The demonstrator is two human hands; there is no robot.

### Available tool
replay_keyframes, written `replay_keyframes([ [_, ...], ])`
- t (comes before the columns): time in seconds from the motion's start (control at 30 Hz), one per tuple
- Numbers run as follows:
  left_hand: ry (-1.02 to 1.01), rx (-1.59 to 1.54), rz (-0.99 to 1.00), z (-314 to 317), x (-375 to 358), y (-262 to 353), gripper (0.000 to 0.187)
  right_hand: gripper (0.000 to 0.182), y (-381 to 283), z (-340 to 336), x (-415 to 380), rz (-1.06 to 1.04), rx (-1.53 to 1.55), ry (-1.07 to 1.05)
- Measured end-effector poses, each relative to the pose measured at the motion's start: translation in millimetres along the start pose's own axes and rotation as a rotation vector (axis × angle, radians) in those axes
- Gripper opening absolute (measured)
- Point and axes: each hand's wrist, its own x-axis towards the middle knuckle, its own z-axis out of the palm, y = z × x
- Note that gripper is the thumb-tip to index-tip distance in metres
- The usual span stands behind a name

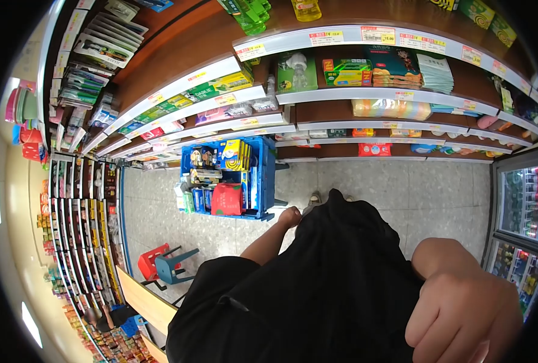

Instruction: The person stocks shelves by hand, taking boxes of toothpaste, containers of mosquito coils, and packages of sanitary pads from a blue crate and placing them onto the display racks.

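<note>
I stand in a shop aisle and look down my black shirt. My left hand hangs low by my side, curled into a fist with nothing visible in it, just short of a blue cart. The cart is packed with boxed goods and a red bag. My right hand is close to the camera at the lower right. Its fingers are folded against the shirt, and its palm side is hidden. One shoe shows past the shirt's hem.
Long shelves of packaged goods run across the top and down the left side. A glass-door drinks fridge stands on the right. A red stool and a blue stool sit on the grey tiled floor at the left.
</note>
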Motion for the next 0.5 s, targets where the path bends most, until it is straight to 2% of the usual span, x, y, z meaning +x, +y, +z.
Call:
replay_keyframes([
  [0.03, 0.008, 0.011, 0.012, 3.2, 1.5, -3.4, 0.037, 0.027, 3.3, -3.4, -1.7, -0.053, -0.072, -0.069],
  [0.1, 0.02, 0.037, 0.038, 13.5, 8.0, -11.1, 0.037, 0.025, 9.3, 6.2, -12.5, -0.121, -0.104, -0.017],
  [0.13, 0.005, 0.018, 0.024, 11.2, 4.4, -8.4, 0.038, 0.024, 10.7, 26.7, -24.0, -0.134, -0.066, 0.103],
  [0.2, -0.032, 0.011, -0.016, 14.2, 2.8, -10.7, 0.038, 0.023, 9.3, 35.6, -29.4, -0.135, -0.034, 0.193],
  [0.33, -0.019, -0.031, -0.02, 19.7, 5.2, -18.5, 0.038, 0.028, 8.9, 13.9, -18.8, -0.136, -0.032, 0.056],
  [0.5, 0.009, -0.025, -0.018, 15.6, -5.9, -17.2, 0.036, 0.032, 10.0, 14.0, -21.9, -0.067, -0.002, 0.066],
])
